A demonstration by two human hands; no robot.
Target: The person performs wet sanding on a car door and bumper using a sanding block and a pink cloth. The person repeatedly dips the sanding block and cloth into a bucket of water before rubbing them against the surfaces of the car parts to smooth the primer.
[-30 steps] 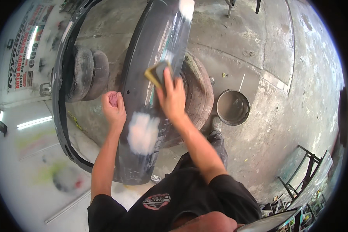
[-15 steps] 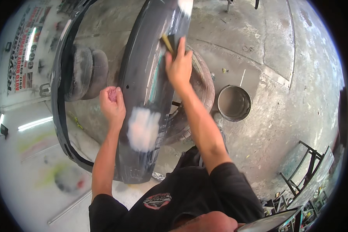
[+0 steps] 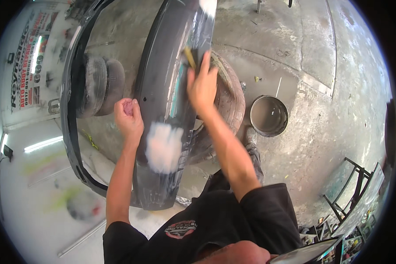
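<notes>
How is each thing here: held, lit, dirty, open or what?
Dark panel: scuffed, with a pale patch
Yellow-edged block: against the dark panel
Right hand: gripping the yellow-edged block
Left hand: curled, contents unclear
Bucket: upright, open, murky inside
Tube light: lit
Big tyre: lying flat, partly hidden

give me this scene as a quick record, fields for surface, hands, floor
surface: long curved dark-grey panel with pale pinkish-white patch
left hand: curled at the panel's left edge, contents unclear
right hand: gripping a blurred yellow-edged dark block at the panel
floor, right: round dark bucket of murky grey liquid
floor, left: two dusty grey tyres
</notes>
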